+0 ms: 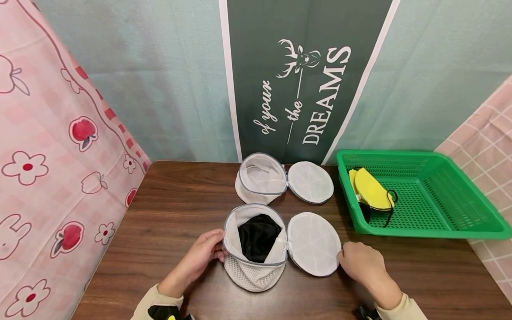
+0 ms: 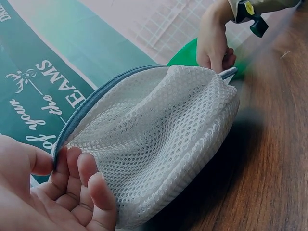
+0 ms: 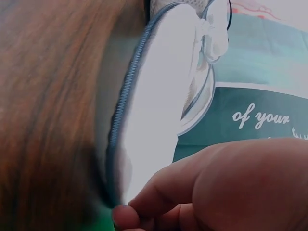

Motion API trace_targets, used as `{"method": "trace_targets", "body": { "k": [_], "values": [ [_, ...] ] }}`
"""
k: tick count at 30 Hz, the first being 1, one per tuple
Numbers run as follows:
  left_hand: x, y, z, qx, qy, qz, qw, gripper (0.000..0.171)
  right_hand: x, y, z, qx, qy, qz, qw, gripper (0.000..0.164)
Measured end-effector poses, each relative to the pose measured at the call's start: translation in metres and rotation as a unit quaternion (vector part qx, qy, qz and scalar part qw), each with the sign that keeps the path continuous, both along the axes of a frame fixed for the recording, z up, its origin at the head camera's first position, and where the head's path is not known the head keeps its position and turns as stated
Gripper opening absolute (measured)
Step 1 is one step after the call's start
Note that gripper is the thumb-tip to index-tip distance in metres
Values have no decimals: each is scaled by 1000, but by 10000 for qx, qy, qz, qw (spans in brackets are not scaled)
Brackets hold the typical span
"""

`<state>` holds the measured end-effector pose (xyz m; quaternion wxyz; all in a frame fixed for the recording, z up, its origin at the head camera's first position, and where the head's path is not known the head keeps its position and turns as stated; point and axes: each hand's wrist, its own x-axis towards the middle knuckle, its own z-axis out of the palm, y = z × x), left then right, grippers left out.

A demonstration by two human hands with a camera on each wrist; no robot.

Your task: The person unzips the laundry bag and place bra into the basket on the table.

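Observation:
A white mesh laundry bag [image 1: 256,275] with a grey zipper rim stands unzipped on the table, in front of me. Bunched black cloth [image 1: 260,238] lies inside it. The bag's round lid [image 1: 314,244] is folded out to the right, joined to the bag by a short strip. My left hand [image 1: 204,253] pinches the bag's rim between thumb and fingers on its left side; the left wrist view shows this grip on the zipper edge [image 2: 72,120]. At the lid's right edge, my right hand [image 1: 362,262] pinches the zipper border, seen close in the right wrist view.
Behind stands a second white mesh bag [image 1: 256,198], its lid [image 1: 310,182] also laid out to the right. A green plastic basket [image 1: 424,233] sits at the back right, holding a yellow piece [image 1: 370,191] with black cords. Printed cloths hang around the wooden table [image 1: 180,200].

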<state>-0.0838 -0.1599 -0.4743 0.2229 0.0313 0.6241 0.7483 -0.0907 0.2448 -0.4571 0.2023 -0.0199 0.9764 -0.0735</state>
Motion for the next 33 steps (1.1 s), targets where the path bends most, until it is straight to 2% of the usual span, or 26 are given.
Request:
{"method": "trace_targets", "body": {
  "k": [5,9,15,21,26,33],
  "values": [
    [0,0,1,-19,-27,31,10000,27,1,-6,6,-115,267,-11,9996,24],
    [0,0,1,-48,-74,77,9999,27,3,-15,10,-323,810,141,9961,27],
    [0,0,1,-72,-99,89,9999,27,0,-29,15,-728,1623,480,9829,34],
    [0,0,0,-46,-103,79,9999,27,-6,-44,21,-966,2185,718,9684,28],
    [-1,0,0,3,-67,42,10000,28,-13,-58,29,-1082,2499,922,9578,21],
    [-2,-1,-2,49,-49,25,10000,28,-20,-77,39,-1237,2541,1317,9502,25]
  ]
}}
